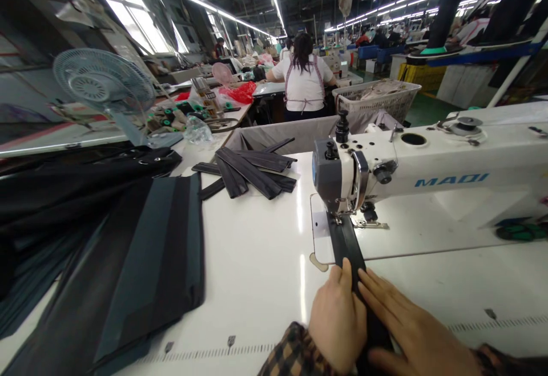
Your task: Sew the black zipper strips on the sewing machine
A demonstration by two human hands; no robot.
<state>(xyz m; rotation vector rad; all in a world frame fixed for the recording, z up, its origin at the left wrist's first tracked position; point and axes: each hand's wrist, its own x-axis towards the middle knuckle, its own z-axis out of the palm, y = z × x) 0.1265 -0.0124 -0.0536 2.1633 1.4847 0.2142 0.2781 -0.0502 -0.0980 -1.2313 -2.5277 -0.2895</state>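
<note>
A black leather-like strip (346,242) runs lengthwise under the presser foot (338,218) of a white sewing machine (445,162) and back toward me. My left hand (336,316) is closed on the strip's left side, its fingertips pressed on the top just in front of the foot. Against the right edge lies my right hand (411,327), fingers stretched out and flat, thumb lower over the strip. The strip's near end is hidden beneath my hands.
Several dark strips (252,168) are piled on the white table (252,250) beyond my left hand. Black fabric pieces (141,250) cover the left side. A fan (100,82) stands behind them; a co-worker (303,76) sits ahead beside a basket (377,102).
</note>
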